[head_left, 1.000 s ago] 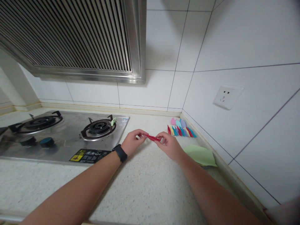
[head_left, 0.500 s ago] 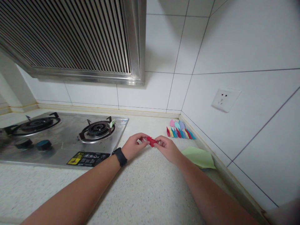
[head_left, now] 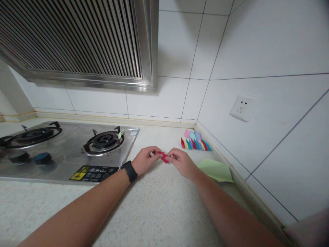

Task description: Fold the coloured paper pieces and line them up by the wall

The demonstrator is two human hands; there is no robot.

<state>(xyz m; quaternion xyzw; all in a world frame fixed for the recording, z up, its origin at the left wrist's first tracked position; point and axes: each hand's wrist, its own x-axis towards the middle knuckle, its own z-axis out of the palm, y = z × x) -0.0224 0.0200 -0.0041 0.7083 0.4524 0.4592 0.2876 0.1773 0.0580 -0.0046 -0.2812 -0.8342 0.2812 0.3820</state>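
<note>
A small piece of folded red paper [head_left: 164, 157] is pinched between my two hands, just above the speckled countertop [head_left: 159, 206]. My left hand [head_left: 147, 159], with a black watch on its wrist, grips the paper's left side between thumb and fingers. On the other side, my right hand [head_left: 183, 162] pinches it the same way. The fingertips cover part of the paper, so its exact fold is hard to make out. Beyond my right hand lies a row of small folded paper pieces [head_left: 196, 144] in red, yellow, blue and purple, with pink, mint and lilac ones [head_left: 192, 134] behind.
Light green paper sheets [head_left: 215, 169] lie beside my right forearm, near the wall. To the left is a gas stove [head_left: 64, 161] with a small green scrap [head_left: 120, 134] on its right burner. A range hood [head_left: 144, 44] hangs above; a socket [head_left: 245, 107] is on the right wall.
Both hands still hold the red paper; its shape between the fingertips has shifted, with a corner now pointing down. The whole view has moved slightly.
</note>
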